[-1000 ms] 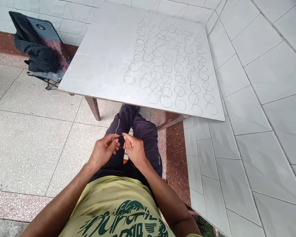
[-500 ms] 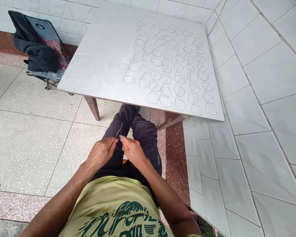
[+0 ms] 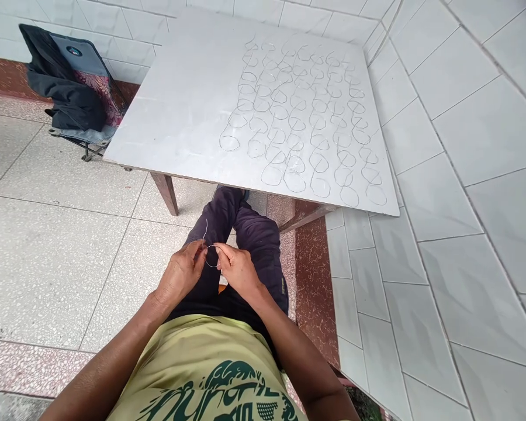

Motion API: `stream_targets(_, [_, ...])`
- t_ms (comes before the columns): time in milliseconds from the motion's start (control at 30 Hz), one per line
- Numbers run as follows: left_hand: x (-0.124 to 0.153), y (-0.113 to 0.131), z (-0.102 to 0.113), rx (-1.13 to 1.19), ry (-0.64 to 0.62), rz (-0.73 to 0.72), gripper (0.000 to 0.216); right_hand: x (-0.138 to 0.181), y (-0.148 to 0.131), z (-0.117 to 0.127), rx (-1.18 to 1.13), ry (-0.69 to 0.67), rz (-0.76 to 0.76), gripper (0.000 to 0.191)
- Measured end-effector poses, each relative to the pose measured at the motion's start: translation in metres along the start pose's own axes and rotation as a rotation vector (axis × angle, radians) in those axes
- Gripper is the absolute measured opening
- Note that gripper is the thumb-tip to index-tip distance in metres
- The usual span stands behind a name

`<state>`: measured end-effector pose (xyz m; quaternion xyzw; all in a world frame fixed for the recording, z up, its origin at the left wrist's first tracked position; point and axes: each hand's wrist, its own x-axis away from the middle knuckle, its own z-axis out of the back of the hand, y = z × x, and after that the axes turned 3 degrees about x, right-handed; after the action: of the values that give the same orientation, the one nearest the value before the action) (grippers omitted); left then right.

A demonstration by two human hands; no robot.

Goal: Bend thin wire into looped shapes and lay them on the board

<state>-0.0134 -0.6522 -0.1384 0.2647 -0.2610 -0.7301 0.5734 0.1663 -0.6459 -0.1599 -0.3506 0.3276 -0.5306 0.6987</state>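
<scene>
Over my lap, my left hand (image 3: 183, 270) and my right hand (image 3: 236, 269) pinch a thin pale wire (image 3: 207, 242) between their fingertips. A small loop of it hangs between the two hands, and a free end sticks up above my left fingers. Both hands are closed on it. Ahead of my knees stands a low white board table (image 3: 188, 99). Several bent wire loops (image 3: 302, 111) lie in rows on its right half.
A folding chair with dark clothes (image 3: 70, 88) stands at the back left on the speckled floor. A white tiled wall (image 3: 464, 175) runs along the right, close to the table's right edge. My dark trousers (image 3: 249, 234) reach under the table.
The hands have stayed together over my lap, working the wire. The free end has swung slightly left and the loop between my fingers has shifted a little.
</scene>
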Motion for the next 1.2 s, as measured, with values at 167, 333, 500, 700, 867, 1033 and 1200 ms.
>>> stream_targets(167, [-0.002, -0.002, -0.001, 0.092, -0.029, 0.087, 0.032, 0.003, 0.001, -0.003, 0.018, -0.008, -0.011, 0.031])
stream_targets(333, [0.002, 0.001, -0.001, 0.130, -0.075, 0.152, 0.029, 0.003, 0.001, -0.004, 0.055, -0.016, -0.016, 0.030])
stream_targets(500, [0.003, 0.002, 0.000, 0.152, -0.079, 0.167, 0.027, -0.001, -0.002, -0.001, 0.099, -0.035, -0.004, 0.027])
stream_targets(700, [-0.004, 0.005, 0.002, 0.229, -0.086, 0.162, 0.023, -0.002, 0.000, -0.001, 0.100, -0.035, -0.007, 0.027])
stream_targets(867, [-0.007, 0.002, 0.002, 0.180, -0.110, 0.135, 0.019, 0.002, 0.006, -0.003, 0.028, -0.041, -0.017, 0.028])
stream_targets(1033, [-0.007, -0.006, -0.003, 0.082, -0.128, 0.088, 0.023, 0.004, 0.010, -0.007, 0.022, -0.027, -0.033, 0.029])
stream_targets(1200, [-0.009, -0.006, -0.004, 0.057, -0.152, 0.098, 0.017, 0.004, 0.008, -0.005, 0.081, -0.029, -0.015, 0.029])
